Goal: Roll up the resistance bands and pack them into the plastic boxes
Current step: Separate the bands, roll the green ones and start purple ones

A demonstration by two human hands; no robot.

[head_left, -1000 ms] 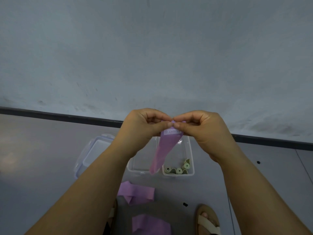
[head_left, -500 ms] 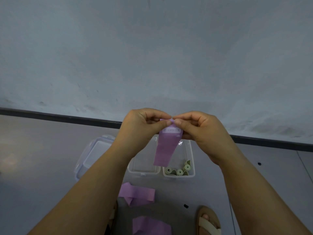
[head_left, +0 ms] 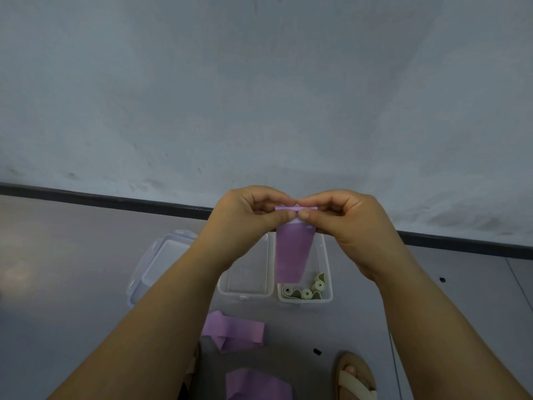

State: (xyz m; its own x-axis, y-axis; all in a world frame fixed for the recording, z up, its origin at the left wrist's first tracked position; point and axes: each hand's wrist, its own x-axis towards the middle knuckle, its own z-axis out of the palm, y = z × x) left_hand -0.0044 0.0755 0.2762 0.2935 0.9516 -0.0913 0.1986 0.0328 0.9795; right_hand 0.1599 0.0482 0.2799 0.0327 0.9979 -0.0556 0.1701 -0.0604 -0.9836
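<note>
Your grey floor [head_left: 72, 298] holds two clear boxes [head_left: 245, 294] side by side, a lid [head_left: 161, 258] at their nine o'clock, purple bands [head_left: 236, 332] at six.

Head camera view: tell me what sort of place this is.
Probably a bare indoor room: a smooth grey floor, a plain pale wall with a dark skirting strip, and an empty clear plastic box standing on that floor by a sandalled foot.
</note>
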